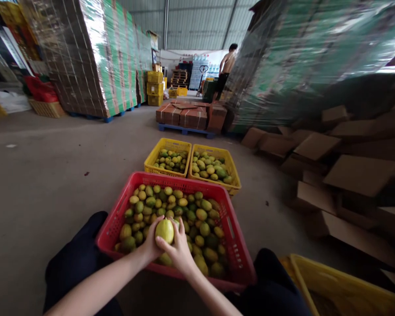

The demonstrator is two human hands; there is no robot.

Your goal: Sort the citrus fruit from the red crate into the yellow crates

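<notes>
Over a red plastic crate [226, 219] I hold a rounded yellow-green fruit [165, 231], lemon-like in look, between both hands. My left hand [152, 241] is closed around its left side. My right hand [179, 248] grips it from the right, its thumb across the lower front. A greener fruit [176, 223] shows behind the right fingers; whether that hand touches it I cannot tell. Below, the crate holds many loose fruits [202, 215], from dark green to yellow. It stands on the floor between my knees.
Two yellow crates [167, 141] of similar fruit stand just beyond the red one. Another yellow crate [342, 281] is by my right knee. Cardboard boxes [316, 197] lie heaped at right. Farther off are a blue pallet [184, 130] with flat cartons, wrapped stacks [118, 57] and a person [228, 63].
</notes>
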